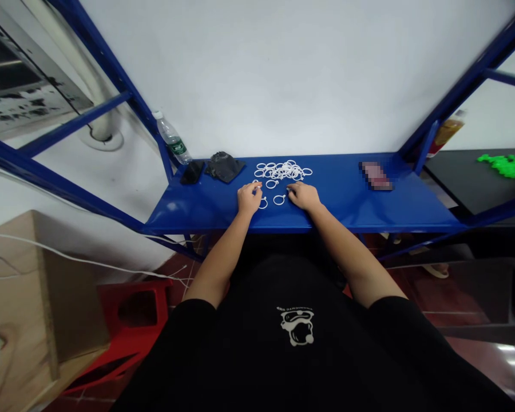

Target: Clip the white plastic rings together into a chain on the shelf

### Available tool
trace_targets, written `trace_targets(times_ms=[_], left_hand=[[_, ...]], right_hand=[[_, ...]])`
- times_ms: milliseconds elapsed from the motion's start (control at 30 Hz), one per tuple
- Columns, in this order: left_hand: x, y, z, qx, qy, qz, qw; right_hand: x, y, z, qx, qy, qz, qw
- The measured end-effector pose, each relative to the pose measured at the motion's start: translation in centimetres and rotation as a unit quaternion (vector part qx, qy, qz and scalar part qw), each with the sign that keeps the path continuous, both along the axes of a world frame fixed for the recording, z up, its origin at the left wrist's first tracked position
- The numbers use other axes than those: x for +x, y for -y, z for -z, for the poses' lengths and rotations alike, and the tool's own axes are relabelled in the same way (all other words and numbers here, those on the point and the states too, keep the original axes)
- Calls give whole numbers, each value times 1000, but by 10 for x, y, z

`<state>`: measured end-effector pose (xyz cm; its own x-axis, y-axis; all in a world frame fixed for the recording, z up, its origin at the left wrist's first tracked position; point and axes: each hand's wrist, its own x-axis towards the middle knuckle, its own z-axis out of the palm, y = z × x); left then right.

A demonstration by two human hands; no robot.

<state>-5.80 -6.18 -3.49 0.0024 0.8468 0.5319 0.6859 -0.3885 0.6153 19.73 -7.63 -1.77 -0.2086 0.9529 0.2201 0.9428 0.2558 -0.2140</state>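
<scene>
Several thin white plastic rings, each with a small knob, lie on a blue metal shelf (343, 212). Most form a loose pile (285, 170) toward the back. My left hand (249, 198) rests left of centre, its fingers curled onto a white ring (256, 183) that they partly cover. Beside its thumb lies another ring (263, 203). My right hand (305, 196) is closed at the fingertips near the pile's right front; whatever it pinches is too small and covered to name. Between the hands are two separate rings, an upper one (272, 184) and a lower one (278, 199).
At the shelf's back left are a black phone (193, 172), a crumpled dark cloth or bag (225, 167) and a water bottle (171, 139). A pixelated pinkish item (376, 175) lies at right. Bright green pieces (506, 166) sit on a black table beyond the blue frame.
</scene>
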Motion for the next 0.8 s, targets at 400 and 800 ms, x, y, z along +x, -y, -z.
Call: trace_targets(times_ms=[400, 800], left_hand=[[-1, -1, 0, -12, -8, -22, 1000], [-3, -1, -1, -34, -11, -22, 999]], right_hand=[[2, 3, -2, 29, -32, 69, 997], [11, -1, 4, 56, -127, 56, 989]])
